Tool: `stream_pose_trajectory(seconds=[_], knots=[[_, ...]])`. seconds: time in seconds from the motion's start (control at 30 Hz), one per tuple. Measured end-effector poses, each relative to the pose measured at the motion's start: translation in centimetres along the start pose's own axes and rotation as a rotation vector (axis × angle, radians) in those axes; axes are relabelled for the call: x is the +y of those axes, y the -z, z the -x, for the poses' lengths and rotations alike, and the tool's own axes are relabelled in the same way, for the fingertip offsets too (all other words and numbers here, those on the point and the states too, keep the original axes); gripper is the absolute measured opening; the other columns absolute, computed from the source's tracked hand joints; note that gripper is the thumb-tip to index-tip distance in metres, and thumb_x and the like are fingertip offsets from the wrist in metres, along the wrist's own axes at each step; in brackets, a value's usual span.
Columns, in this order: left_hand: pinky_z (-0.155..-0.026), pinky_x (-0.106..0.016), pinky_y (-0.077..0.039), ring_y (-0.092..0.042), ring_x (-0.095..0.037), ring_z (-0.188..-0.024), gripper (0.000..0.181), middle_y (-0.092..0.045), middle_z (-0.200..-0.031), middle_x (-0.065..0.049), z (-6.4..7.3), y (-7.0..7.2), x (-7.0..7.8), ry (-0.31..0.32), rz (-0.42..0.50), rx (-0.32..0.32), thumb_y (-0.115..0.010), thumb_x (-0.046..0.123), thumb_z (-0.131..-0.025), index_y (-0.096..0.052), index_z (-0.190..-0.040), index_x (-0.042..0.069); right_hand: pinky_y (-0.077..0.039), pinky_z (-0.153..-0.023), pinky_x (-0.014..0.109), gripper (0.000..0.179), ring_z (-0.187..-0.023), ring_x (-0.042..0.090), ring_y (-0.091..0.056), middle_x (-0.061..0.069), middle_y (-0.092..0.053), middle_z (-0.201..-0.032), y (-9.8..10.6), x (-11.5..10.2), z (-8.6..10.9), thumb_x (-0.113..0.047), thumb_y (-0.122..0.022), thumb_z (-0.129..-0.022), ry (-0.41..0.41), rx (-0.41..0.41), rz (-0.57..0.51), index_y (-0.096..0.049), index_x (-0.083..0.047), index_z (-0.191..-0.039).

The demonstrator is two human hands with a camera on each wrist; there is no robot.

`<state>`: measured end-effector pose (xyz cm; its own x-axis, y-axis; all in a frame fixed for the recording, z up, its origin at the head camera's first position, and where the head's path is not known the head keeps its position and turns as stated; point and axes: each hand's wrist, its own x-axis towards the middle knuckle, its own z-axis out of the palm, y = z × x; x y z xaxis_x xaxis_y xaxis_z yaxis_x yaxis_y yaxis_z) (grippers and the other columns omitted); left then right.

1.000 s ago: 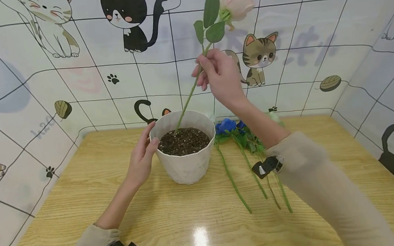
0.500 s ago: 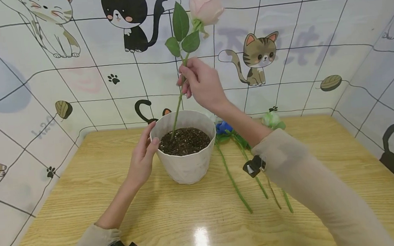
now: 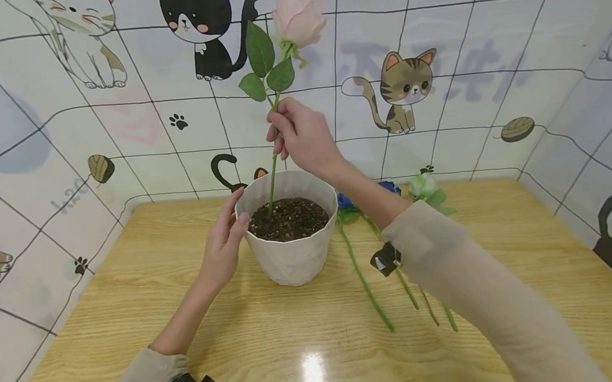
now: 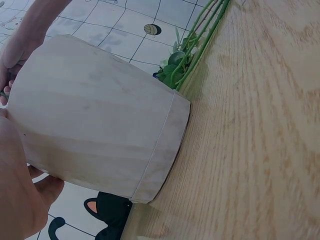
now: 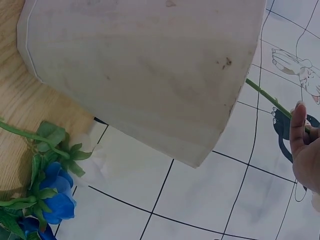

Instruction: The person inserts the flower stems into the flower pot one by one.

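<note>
My right hand (image 3: pixel 304 134) pinches the green stem of a pink rose (image 3: pixel 299 17) just below its leaves. The rose stands nearly upright, its lower stem end in the dark soil (image 3: pixel 300 218) at the left part of a white flower pot (image 3: pixel 292 261). In the right wrist view the stem (image 5: pixel 268 96) runs from behind the pot's rim to the fingertips. My left hand (image 3: pixel 220 246) grips the pot's left side, thumb at the rim and fingers round the outer wall. The left wrist view shows those fingers (image 4: pixel 50 189) against the pot's wall.
Right of the pot, several cut flowers lie on the wooden table (image 3: pixel 243 352), among them a blue one (image 5: pixel 60 192) and a pale green-white one (image 3: pixel 422 186). My right forearm partly covers them. A cat-patterned backdrop (image 3: pixel 467 112) stands behind the table.
My right hand has moved left and slightly down with the rose, bringing the tilted stem closer to upright and its lower end further left in the soil. The left hand stays on the pot.
</note>
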<state>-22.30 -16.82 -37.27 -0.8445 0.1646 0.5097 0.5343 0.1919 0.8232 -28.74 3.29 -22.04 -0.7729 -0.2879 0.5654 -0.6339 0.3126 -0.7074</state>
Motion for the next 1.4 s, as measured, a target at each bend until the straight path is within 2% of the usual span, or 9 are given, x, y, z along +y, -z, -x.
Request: stream_pose_trajectory(seconds=[0.07, 0.2, 0.27, 0.4, 0.63, 0.77, 1.0, 1.2, 1.4], knots=[[-0.104, -0.029, -0.045, -0.047, -0.031, -0.137, 0.050, -0.044, -0.154, -0.011, 0.0, 0.0, 0.0, 0.001, 0.000, 0.003, -0.042, 0.019, -0.109, -0.034, -0.158, 0.013, -0.057, -0.061, 0.033, 0.018, -0.060, 0.019, -0.064, 0.014, -0.068, -0.084, -0.2, 0.1, -0.1, -0.013, -0.046, -0.108, 0.001, -0.015, 0.005, -0.057, -0.001, -0.102], [-0.106, -0.042, -0.044, -0.047, -0.031, -0.137, 0.050, -0.044, -0.154, -0.011, 0.0, -0.1, 0.1, 0.003, -0.002, 0.006, -0.042, 0.020, -0.109, -0.035, -0.158, 0.014, -0.058, -0.063, 0.039, 0.018, -0.062, 0.022, -0.064, 0.020, -0.067, -0.087, -0.5, 0.1, -0.2, -0.012, -0.045, -0.109, -0.006, -0.038, 0.007, -0.056, 0.000, -0.104], [-0.107, -0.047, -0.043, -0.046, -0.030, -0.138, 0.050, -0.043, -0.155, -0.010, 0.0, -0.1, 0.1, 0.007, -0.005, 0.006, -0.042, 0.021, -0.109, -0.035, -0.158, 0.014, -0.058, -0.064, 0.038, 0.018, -0.064, 0.024, -0.065, 0.019, -0.067, -0.088, -0.6, 0.2, -0.4, -0.013, -0.045, -0.109, -0.013, -0.050, 0.015, -0.057, 0.000, -0.105], [-0.108, -0.050, -0.041, -0.044, -0.030, -0.139, 0.051, -0.042, -0.155, -0.009, 0.0, -0.1, 0.2, 0.013, -0.002, 0.005, -0.041, 0.022, -0.109, -0.034, -0.158, 0.013, -0.058, -0.064, 0.036, 0.018, -0.066, 0.029, -0.066, 0.013, -0.066, -0.083, -1.0, 0.2, -0.7, -0.013, -0.045, -0.109, -0.022, -0.073, 0.033, -0.058, 0.000, -0.104], [-0.108, -0.051, -0.041, -0.044, -0.031, -0.139, 0.051, -0.042, -0.155, -0.010, 0.1, 0.0, 0.2, 0.017, -0.009, 0.002, -0.040, 0.022, -0.109, -0.033, -0.159, 0.014, -0.057, -0.062, 0.031, 0.018, -0.064, 0.023, -0.065, 0.008, -0.065, -0.082, -1.9, 0.0, -0.8, -0.013, -0.045, -0.109, -0.039, -0.128, 0.043, -0.058, 0.000, -0.104], [-0.108, -0.051, -0.041, -0.045, -0.031, -0.139, 0.051, -0.043, -0.155, -0.010, 0.1, 0.0, 0.1, 0.017, -0.006, 0.002, -0.041, 0.022, -0.109, -0.033, -0.159, 0.014, -0.058, -0.062, 0.033, 0.019, -0.065, 0.027, -0.066, 0.009, -0.065, -0.081, -2.3, 0.0, -0.8, -0.012, -0.045, -0.109, -0.032, -0.135, 0.030, -0.058, 0.001, -0.103], [-0.107, -0.043, -0.043, -0.047, -0.030, -0.137, 0.050, -0.044, -0.154, -0.009, 0.0, -0.1, 0.2, 0.018, -0.005, 0.008, -0.041, 0.022, -0.109, -0.035, -0.158, 0.014, -0.057, -0.061, 0.030, 0.020, -0.063, 0.022, -0.064, 0.009, -0.066, -0.083, -2.9, 0.2, -0.8, -0.013, -0.045, -0.109, -0.034, -0.136, 0.046, -0.058, -0.001, -0.102], [-0.108, -0.047, -0.042, -0.046, -0.031, -0.137, 0.051, -0.044, -0.154, -0.010, 0.0, 0.0, 0.0, 0.021, -0.008, 0.008, -0.041, 0.023, -0.109, -0.034, -0.158, 0.012, -0.055, -0.058, 0.027, 0.020, -0.067, 0.029, -0.066, 0.009, -0.066, -0.083, -3.2, 0.5, -0.8, -0.013, -0.045, -0.109, -0.037, -0.132, 0.055, -0.060, -0.001, -0.102], [-0.106, -0.034, -0.044, -0.047, -0.030, -0.137, 0.051, -0.045, -0.154, -0.010, 0.0, -0.1, 0.1, 0.022, -0.010, 0.008, -0.042, 0.022, -0.109, -0.034, -0.158, 0.011, -0.054, -0.057, 0.028, 0.020, -0.062, 0.023, -0.064, 0.010, -0.068, -0.084, -3.5, 0.8, -0.9, -0.014, -0.046, -0.109, -0.039, -0.136, 0.068, -0.060, -0.002, -0.102]])
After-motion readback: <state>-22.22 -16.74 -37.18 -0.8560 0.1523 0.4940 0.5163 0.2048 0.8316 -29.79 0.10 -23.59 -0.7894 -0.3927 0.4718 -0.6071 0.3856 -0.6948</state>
